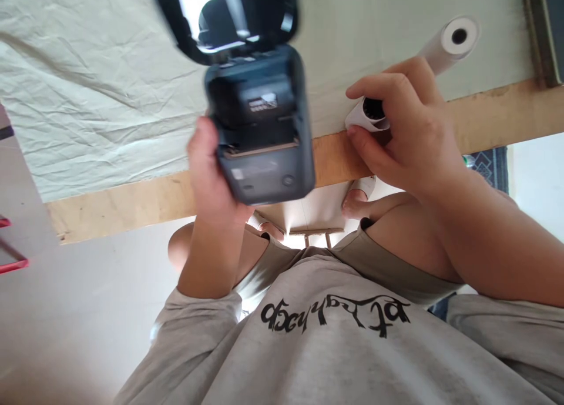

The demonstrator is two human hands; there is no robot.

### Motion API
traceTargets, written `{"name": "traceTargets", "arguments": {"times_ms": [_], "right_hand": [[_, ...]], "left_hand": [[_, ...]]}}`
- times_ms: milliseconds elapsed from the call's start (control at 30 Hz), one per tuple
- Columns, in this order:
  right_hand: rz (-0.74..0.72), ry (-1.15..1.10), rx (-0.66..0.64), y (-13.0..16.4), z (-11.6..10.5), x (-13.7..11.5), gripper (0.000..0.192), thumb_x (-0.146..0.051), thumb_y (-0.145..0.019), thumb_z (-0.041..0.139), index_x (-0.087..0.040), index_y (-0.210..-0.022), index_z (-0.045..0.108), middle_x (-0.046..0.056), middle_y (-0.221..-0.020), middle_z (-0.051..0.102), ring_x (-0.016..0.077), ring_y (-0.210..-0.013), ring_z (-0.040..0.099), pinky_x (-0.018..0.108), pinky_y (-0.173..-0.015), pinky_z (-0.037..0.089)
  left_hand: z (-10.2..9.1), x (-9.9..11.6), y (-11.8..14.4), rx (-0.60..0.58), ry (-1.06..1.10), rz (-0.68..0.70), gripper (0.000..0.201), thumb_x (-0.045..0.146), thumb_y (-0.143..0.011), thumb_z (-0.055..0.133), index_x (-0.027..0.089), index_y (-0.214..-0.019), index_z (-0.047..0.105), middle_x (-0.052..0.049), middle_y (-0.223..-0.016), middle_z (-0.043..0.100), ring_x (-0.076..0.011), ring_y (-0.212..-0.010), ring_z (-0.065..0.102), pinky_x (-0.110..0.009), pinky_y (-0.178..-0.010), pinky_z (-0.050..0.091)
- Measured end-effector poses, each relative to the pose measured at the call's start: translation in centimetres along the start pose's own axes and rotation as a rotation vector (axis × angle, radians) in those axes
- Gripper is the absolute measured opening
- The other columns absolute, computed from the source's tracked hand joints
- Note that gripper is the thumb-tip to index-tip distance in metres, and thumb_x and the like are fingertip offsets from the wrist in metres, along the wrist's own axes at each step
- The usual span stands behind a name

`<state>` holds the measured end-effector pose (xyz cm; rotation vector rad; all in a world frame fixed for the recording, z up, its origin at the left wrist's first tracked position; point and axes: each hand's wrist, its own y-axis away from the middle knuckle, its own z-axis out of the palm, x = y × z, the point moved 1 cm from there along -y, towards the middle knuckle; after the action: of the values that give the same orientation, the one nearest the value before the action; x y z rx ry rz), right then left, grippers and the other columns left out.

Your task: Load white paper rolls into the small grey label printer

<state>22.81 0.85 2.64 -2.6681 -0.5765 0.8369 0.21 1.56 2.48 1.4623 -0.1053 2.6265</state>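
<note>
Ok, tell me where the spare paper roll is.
In the head view, the spare paper roll lies upper right on the cloth-covered table, just beyond the right hand, which grips another roll.

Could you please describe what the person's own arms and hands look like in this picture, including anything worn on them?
Both hands are bare: no gloves, rings or watch show on the left hand or the right hand. The forearms are uncovered, with light grey sleeves pushed up toward the elbows. The sleeves belong to a grey sweatshirt with black lettering across the chest.
</note>
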Motion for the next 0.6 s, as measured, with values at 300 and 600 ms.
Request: {"name": "traceTargets", "arguments": {"times_ms": [300,600], "right_hand": [[-0.054,-0.032,0.081,-0.3,-0.4,-0.4,0.058,-0.013,-0.077,0.058,-0.030,-0.132,0.048,0.008,-0.117,0.061,0.0211,-0.100,0.062,0.035,-0.075,0.057],[0.152,-0.584,0.062,-0.8,0.1,-1.1,0.042,-0.025,-0.081,0.054,-0.031,-0.122,0.054,0.002,-0.107,0.060,0.0161,-0.083,0.061,0.030,-0.065,0.052]], "left_hand": [[-0.3,0.8,0.0,0.083,-0.050,-0.022,0.026,0.046,-0.098,0.047,0.028,-0.115,0.055,0.005,-0.110,0.070,-0.0244,-0.135,0.050,-0.042,-0.118,0.037],[-0.6,-1.2,-0.4,-0.066,-0.020,0.041,0.037,0.056,-0.091,0.056,0.029,-0.116,0.060,0.006,-0.114,0.072,-0.0255,-0.127,0.055,-0.042,-0.111,0.045]]}}
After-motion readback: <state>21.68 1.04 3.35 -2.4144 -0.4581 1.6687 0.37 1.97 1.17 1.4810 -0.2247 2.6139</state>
